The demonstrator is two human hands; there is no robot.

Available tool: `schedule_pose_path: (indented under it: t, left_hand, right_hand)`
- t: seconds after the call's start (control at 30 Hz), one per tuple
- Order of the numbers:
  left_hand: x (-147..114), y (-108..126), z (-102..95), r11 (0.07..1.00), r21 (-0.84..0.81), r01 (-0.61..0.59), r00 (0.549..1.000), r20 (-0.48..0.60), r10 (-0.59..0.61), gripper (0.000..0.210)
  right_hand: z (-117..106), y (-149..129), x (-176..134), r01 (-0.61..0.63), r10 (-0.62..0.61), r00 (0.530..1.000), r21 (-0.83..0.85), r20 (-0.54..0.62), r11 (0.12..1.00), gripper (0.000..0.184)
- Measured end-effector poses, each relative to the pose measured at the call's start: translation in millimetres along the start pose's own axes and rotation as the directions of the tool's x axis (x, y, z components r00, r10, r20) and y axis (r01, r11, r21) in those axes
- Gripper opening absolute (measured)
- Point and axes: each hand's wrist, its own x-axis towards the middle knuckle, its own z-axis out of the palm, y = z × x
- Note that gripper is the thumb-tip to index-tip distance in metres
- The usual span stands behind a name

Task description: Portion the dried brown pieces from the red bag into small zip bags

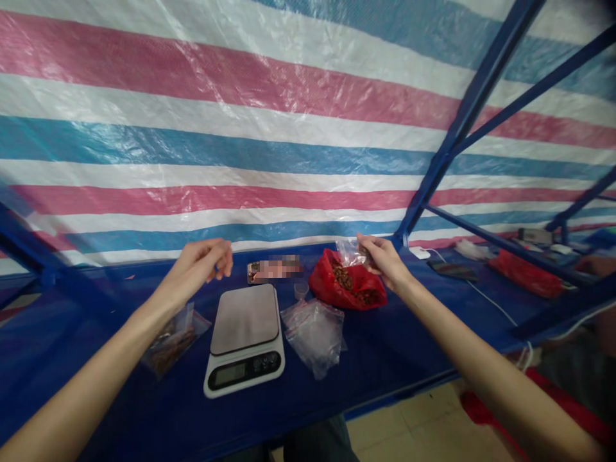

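My left hand hovers behind the left side of a white kitchen scale, its fingers loosely bent and slightly apart, with nothing visible in them. The scale has a bare metal plate, and its display is too dim to read. Between thumb and fingers of my right hand is a small clear plastic bag. It hangs over an open red bag of small brown pieces. Several flat clear zip bags lie right of the scale. Below my left forearm rests a clear bag with brown contents.
A small clear cup stands between scale and red bag. Behind the scale lies a partly blurred phone-like object. Blue metal posts and a striped sheet border the blue table. A white cable runs at right.
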Motion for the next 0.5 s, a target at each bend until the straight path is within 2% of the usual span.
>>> schedule_pose_path:
  t: [0.07, 0.1, 0.2, 0.27, 0.3, 0.37, 0.5]
  left_hand:
    - [-4, -24, -12.0, 0.995, 0.098, 0.016, 0.999, -0.039, -0.012, 0.052]
    - [-6, -35, -16.6, 0.991, 0.132, 0.023, 0.997, -0.081, -0.012, 0.050]
    - [-16, -58, -26.1, 0.983, 0.183, 0.025, 0.984, -0.179, 0.008, 0.047]
    - [-23, -70, -30.9, 0.980, 0.197, 0.035, 0.973, -0.230, 0.011, 0.047]
    - [-25, -75, -33.3, 0.978, 0.203, 0.045, 0.967, -0.256, 0.009, 0.047]
    - [-28, -85, -38.9, 0.974, 0.216, 0.062, 0.952, -0.305, 0.007, 0.046]
    - [-27, -104, -50.7, 0.954, 0.281, 0.104, 0.929, -0.370, 0.007, 0.039]
  right_hand:
    - [-11, 1, 10, 0.088, -0.081, 0.996, -0.218, 0.041, 0.972, 0.050]
    - [-13, 2, 14, 0.156, -0.137, 0.987, -0.331, 0.081, 0.931, 0.048]
    - [-10, 4, 21, 0.384, -0.328, 0.922, -0.600, 0.207, 0.702, 0.040]
    - [-6, 6, 23, 0.462, -0.377, 0.882, -0.678, 0.283, 0.572, 0.036]
    - [-4, 7, 23, 0.479, -0.365, 0.874, -0.688, 0.319, 0.545, 0.033]
    - [-2, 8, 24, 0.482, -0.310, 0.876, -0.671, 0.369, 0.564, 0.033]
    - [-7, 2, 30, 0.453, -0.218, 0.880, -0.609, 0.421, 0.652, 0.043]
